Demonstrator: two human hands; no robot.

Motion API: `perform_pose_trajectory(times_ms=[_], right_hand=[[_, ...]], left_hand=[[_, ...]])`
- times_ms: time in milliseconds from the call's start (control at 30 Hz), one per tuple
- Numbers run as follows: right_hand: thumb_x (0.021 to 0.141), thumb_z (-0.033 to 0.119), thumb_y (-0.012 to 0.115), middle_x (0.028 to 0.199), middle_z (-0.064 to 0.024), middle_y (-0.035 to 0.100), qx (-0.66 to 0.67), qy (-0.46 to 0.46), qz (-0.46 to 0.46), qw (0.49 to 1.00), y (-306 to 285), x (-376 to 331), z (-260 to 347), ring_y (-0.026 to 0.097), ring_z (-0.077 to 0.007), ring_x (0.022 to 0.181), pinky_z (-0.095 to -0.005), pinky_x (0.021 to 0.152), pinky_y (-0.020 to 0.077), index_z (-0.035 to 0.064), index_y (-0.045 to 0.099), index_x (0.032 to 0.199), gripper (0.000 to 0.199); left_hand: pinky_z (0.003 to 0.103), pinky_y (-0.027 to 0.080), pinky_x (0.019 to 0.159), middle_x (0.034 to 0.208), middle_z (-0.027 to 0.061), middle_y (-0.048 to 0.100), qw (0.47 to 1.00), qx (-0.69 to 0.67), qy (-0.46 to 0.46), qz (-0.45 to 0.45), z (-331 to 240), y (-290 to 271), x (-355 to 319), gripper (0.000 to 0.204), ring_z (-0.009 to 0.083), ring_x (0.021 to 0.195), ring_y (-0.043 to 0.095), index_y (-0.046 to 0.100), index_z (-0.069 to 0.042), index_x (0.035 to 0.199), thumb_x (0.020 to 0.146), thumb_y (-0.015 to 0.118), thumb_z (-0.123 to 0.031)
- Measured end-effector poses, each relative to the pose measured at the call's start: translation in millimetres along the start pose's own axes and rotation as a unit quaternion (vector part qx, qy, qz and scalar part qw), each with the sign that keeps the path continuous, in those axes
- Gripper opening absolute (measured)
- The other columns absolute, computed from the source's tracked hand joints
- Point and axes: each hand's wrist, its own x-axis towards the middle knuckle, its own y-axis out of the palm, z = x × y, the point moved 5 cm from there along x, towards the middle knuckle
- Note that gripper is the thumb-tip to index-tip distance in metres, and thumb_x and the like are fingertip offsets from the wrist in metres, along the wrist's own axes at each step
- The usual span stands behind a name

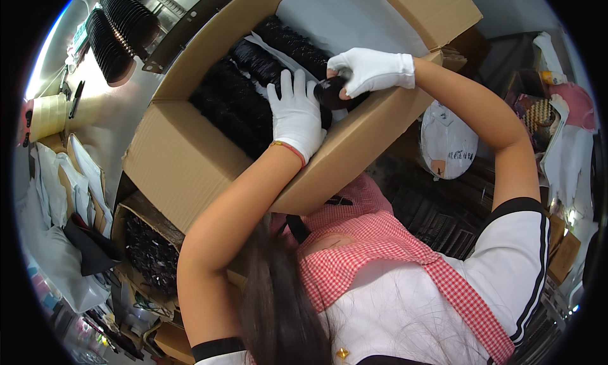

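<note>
A large open cardboard box (354, 143) stands in front of me. Inside it lie rows of thin, glossy black pieces (231, 108) stacked face to face, with white sheets (269, 51) between some rows. My left hand (295, 115), in a white glove, rests on the rows with its fingers spread. My right hand (373, 71), also gloved, is closed round the end of a short black stack (330, 92) by the box's near right wall. Its thumb and fingertips are on the stack, and the glove hides part of it.
More black pieces stand on edge in racks (114, 42) on the metal table (107, 105) at the far left, near a black pen (77, 99) and a roll of yellowish tape (49, 116). A carton of dark pieces (152, 251) sits lower left. A white round container (448, 140) stands at right.
</note>
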Motion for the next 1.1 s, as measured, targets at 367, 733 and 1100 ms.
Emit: perform_pose_trajectory(times_ms=[367,733,1100], right_hand=[[0.070,0.019,0.075,0.087,-0.0163,0.069,-0.149,0.006,0.104,0.983,22,10,-6,0.066,-0.0300,0.080,-0.0383,0.073,0.0510,0.0031,0.064,0.106,0.040],[0.071,0.019,0.074,0.090,-0.0165,0.069,-0.152,0.019,0.099,0.983,22,11,-8,0.066,-0.0292,0.080,-0.0379,0.074,0.0508,0.0038,0.063,0.107,0.041],[0.067,0.010,0.074,0.091,-0.0130,0.067,-0.215,-0.071,0.077,0.971,39,18,2,0.066,-0.0310,0.087,-0.0402,0.077,0.0497,0.0094,0.065,0.104,0.039]], left_hand=[[0.059,0.019,0.116,0.154,0.0192,0.029,0.994,-0.054,-0.095,-0.013,-1,25,9,0.108,0.0403,0.146,0.022,0.033,-0.009,0.147,0.057,0.088,-0.033],[0.057,0.021,0.114,0.142,0.0136,0.045,0.997,0.021,0.033,-0.071,-8,26,12,0.059,0.0390,0.139,0.028,0.064,-0.028,0.127,0.071,0.075,-0.041],[0.057,0.018,0.116,0.144,0.0123,0.043,0.998,0.030,0.034,-0.044,-4,24,13,0.067,0.0380,0.140,0.028,0.062,-0.018,0.129,0.068,0.078,-0.039]])
